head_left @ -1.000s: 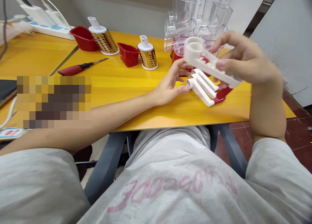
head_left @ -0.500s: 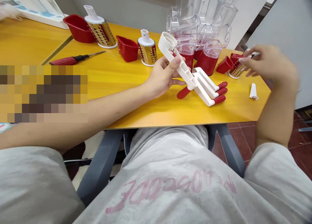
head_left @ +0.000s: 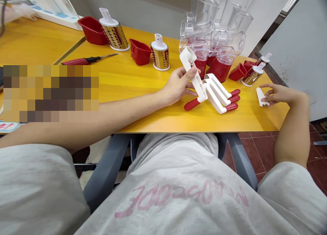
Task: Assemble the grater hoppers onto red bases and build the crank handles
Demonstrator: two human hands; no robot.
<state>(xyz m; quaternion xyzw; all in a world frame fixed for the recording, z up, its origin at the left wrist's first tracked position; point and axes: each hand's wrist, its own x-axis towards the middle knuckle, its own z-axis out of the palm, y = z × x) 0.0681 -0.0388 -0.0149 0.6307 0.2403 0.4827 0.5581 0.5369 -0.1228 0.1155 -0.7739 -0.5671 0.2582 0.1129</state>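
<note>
My left hand (head_left: 178,85) is closed around a white crank handle (head_left: 196,79) with a red knob (head_left: 191,104), holding it tilted above the table. Just right of it, several more white crank handles (head_left: 217,98) with red knobs lie side by side. At the table's right side, my right hand (head_left: 279,93) pinches a small tapered white plastic piece (head_left: 260,96) between thumb and fingers, at tabletop height. Behind the handles stand red bases (head_left: 218,69) with clear plastic housings (head_left: 204,6).
Along the back are red pushers (head_left: 140,52) and grater drums (head_left: 160,56), with another red pusher (head_left: 237,72) and drum (head_left: 251,76) at right. A red-handled screwdriver (head_left: 79,61) lies at left. A white rack (head_left: 56,15) stands at the far left. The table's front edge is near my lap.
My right hand has come down from above the drums at right and closed on the white piece, which has turned slightly. My left hand still holds the crank handle, now lower and steeper.
</note>
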